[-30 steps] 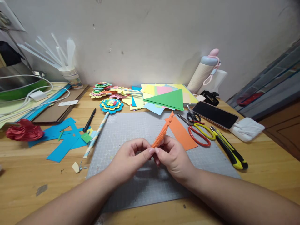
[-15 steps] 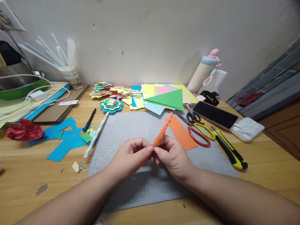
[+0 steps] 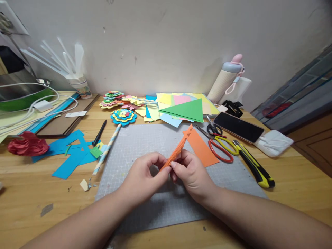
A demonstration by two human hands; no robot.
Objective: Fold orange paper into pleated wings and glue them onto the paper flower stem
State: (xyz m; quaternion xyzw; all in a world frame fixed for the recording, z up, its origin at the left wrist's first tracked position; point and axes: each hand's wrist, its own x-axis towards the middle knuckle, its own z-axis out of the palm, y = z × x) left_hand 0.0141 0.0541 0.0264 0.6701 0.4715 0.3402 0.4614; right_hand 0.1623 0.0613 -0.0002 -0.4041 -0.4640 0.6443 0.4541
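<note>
My left hand [image 3: 145, 178] and my right hand [image 3: 190, 173] meet over the grey cutting mat [image 3: 145, 141], both pinching the near end of a pleated orange paper strip [image 3: 178, 148]. The strip rises away from me to a jagged tip. Its unfolded part lies flat on the mat to the right of my fingers. Both hands have their fingers closed around the folds, thumb tips almost touching.
Red and yellow scissors [image 3: 220, 143] and a yellow-black utility knife [image 3: 255, 167] lie right of the mat, a phone [image 3: 237, 126] behind them. Coloured paper sheets [image 3: 181, 105] and paper flowers [image 3: 123, 116] sit at the back. Blue scraps [image 3: 71, 155], a pen [image 3: 98, 133], a striped straw [image 3: 107, 148] lie left.
My fingers have shifted slightly along the orange folds and the strip's near end has tilted a little lower. Everything else on the table is where it was.
</note>
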